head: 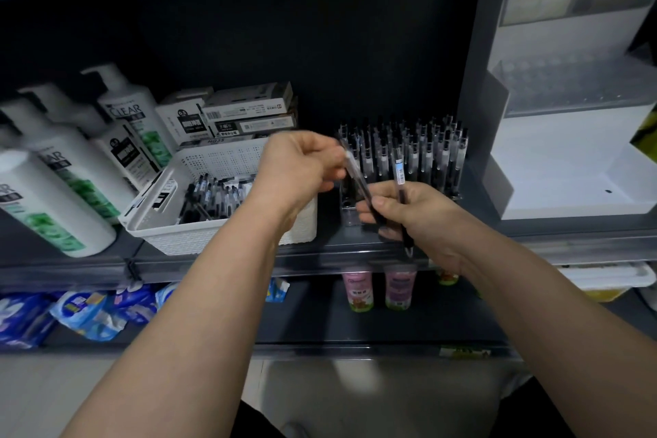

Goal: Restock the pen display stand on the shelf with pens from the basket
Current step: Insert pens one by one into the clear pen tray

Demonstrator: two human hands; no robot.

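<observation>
A clear pen display stand (430, 156) stands on the shelf, its back rows full of upright black pens and its front left slots bare. A white perforated basket (167, 224) to its left holds several loose pens (209, 195). My left hand (302, 167) pinches the top of one clear-barrelled black pen (357, 178), which slants down in front of the stand. My right hand (409, 213) grips a second pen (401, 195) upright, tip down, and its fingers also touch the lower part of the slanted pen.
White shampoo bottles (60, 167) lie at the left, with stacked pen boxes (245, 114) behind the basket. A white and grey display box (569, 124) stands at the right. The shelf edge (213, 261) runs below; packets and small bottles (359, 288) fill the lower shelf.
</observation>
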